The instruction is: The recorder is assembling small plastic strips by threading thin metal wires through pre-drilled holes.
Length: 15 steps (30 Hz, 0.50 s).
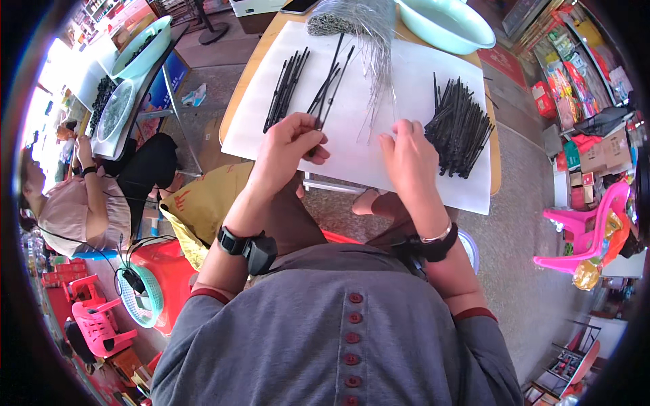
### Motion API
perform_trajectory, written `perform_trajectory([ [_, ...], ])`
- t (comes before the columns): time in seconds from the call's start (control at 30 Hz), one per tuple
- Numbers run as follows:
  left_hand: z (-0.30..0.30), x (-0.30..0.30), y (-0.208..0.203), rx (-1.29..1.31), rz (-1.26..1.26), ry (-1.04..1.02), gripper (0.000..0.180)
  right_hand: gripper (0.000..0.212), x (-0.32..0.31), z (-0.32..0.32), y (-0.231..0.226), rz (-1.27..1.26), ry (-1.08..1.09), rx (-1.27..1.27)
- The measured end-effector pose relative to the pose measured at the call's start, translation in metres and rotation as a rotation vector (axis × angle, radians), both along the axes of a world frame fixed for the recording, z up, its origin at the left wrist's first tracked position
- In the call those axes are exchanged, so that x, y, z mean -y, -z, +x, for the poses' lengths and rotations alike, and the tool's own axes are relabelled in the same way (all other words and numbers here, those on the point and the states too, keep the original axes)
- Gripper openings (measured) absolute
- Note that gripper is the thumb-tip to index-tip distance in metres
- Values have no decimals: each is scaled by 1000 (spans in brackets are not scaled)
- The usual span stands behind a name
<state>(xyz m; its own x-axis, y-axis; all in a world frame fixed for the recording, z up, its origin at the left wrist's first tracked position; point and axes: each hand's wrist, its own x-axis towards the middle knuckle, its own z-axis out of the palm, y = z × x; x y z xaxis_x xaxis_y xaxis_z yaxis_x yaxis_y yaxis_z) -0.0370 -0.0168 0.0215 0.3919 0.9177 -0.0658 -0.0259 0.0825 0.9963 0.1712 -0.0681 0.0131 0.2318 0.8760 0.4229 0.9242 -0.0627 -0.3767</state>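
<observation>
My left hand is closed round the lower ends of a few thin black sticks, which fan upward over the white sheet. Just left of it lies a small row of similar black sticks. My right hand hovers over the sheet's near part, its fingers curled and the thumb apart from them; nothing shows in it. Close to its right is a thick pile of black sticks. Beyond both hands, a bundle of thin clear strands trails loose ends toward me.
A pale green basin stands at the table's far right, a phone at the far edge. To the left, a person sits by another table with basins of dark pieces. A yellow sack lies by my left arm; a pink chair stands right.
</observation>
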Motion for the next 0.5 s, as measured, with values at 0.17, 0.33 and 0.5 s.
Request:
perform_trajectory([
  [0.17, 39, -7, 3, 58, -40, 108, 19, 17, -5, 18, 5, -183, 2, 113],
  [0.33, 47, -9, 12, 161, -99, 66, 17, 15, 9, 24, -8, -316, -31, 169],
  [0.5, 44, -5, 10, 212, -128, 61, 17, 13, 38, 34, -25, -347, -219, -254],
])
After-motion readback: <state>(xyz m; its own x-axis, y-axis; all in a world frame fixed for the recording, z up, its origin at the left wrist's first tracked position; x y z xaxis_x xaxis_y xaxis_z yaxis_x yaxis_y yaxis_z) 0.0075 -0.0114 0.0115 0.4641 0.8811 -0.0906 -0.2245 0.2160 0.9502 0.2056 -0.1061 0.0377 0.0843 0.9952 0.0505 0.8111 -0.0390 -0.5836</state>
